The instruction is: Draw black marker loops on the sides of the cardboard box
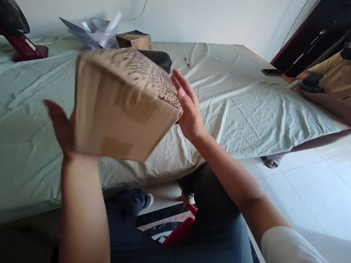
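Observation:
A brown cardboard box [124, 113], taped on the side facing me and covered in dark print on top, is held up tilted over the cloth-covered table. My left hand [61, 130] supports it at the lower left, thumb stretched outward and the other fingers hidden behind or beneath the box. Against its right side lies my right hand [189, 108], fingers extended along the edge. The box is slightly blurred.
On the pale green cloth [240, 109] are a fan [24, 46], clear plastic packaging [98, 33], a smaller cardboard box [136, 40], a dark rounded object [158, 58], a small pen-like item [187, 62] and a phone [272, 72]. Another person [349, 91] sits at the right, holding a dark device [312, 82].

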The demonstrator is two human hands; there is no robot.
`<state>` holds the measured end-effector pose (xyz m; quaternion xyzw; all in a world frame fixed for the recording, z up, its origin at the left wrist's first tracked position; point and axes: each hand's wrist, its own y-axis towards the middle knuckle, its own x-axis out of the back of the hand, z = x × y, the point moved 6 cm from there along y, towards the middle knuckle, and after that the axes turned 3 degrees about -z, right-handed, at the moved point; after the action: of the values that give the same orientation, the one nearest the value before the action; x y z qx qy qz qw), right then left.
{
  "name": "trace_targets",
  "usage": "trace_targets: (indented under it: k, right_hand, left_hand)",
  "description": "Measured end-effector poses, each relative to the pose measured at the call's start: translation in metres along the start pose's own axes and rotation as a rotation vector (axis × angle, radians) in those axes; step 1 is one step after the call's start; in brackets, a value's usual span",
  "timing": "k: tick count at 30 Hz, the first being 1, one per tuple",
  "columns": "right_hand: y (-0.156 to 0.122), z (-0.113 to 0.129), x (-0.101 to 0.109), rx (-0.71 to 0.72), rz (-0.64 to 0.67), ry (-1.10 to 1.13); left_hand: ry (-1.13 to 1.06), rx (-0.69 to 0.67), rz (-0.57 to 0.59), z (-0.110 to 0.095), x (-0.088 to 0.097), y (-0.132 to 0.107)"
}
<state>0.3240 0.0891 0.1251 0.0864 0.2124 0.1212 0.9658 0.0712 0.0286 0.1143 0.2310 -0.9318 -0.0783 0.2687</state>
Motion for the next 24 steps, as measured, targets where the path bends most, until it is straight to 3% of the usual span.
trace_targets:
  k: [1,3,6,10,17,24]
  right_hand:
    - [-0.004,0.011,-0.001,0.128,0.001,-0.067]
    - [-0.011,0.020,-0.003,0.250,0.036,-0.196]
    - [-0.009,0.013,0.002,0.247,0.050,-0.371]
    - [0.005,0.000,0.009,0.350,0.135,-0.371]
    - [0.010,-0.013,0.018,0.293,0.196,-0.503]
    - [0.013,-0.012,0.021,0.274,0.188,-0.440]
  left_hand:
    - [-0.164,0.013,0.043,-0.001,-0.007,-0.003]
    - [-0.517,0.072,0.142,0.000,-0.025,-0.010]
    - [-0.801,0.134,0.221,0.001,-0.052,-0.019]
    - [-1.052,0.121,0.220,0.002,-0.067,-0.020]
    - [-1.025,0.082,0.130,-0.001,-0.068,-0.016]
    - [-1.024,0.138,0.185,-0.007,-0.070,-0.020]
